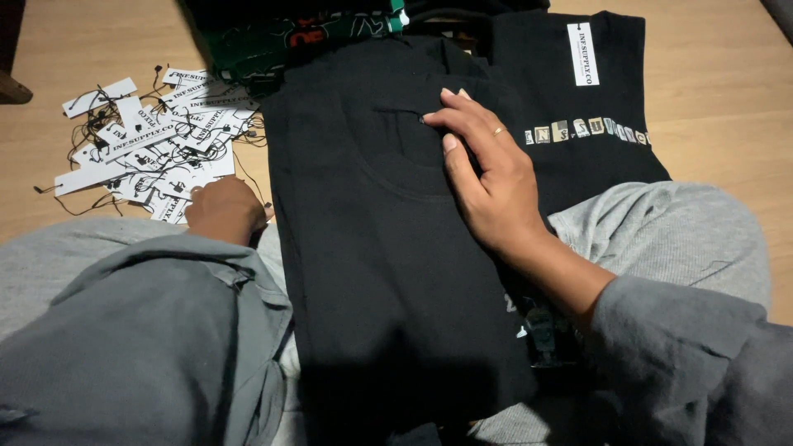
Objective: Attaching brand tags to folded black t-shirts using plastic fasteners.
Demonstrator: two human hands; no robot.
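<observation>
A folded black garment [388,272] lies across my lap and the floor in front of me. My right hand [487,177] rests flat on its upper part, fingers spread near the neckline, with a ring on one finger. My left hand [225,208] sits at the garment's left edge, fingers curled down beside a pile of white paper tags with black strings [153,140]; whether it holds a tag is hidden. A second black garment [578,107] with a printed chest design and a white strip label lies under and right of the first.
More dark folded clothing [306,33] with green and red print is stacked at the top. The wooden floor [719,91] spreads around. My knees in grey trousers [677,239] flank the garment, and grey sleeves cover both forearms.
</observation>
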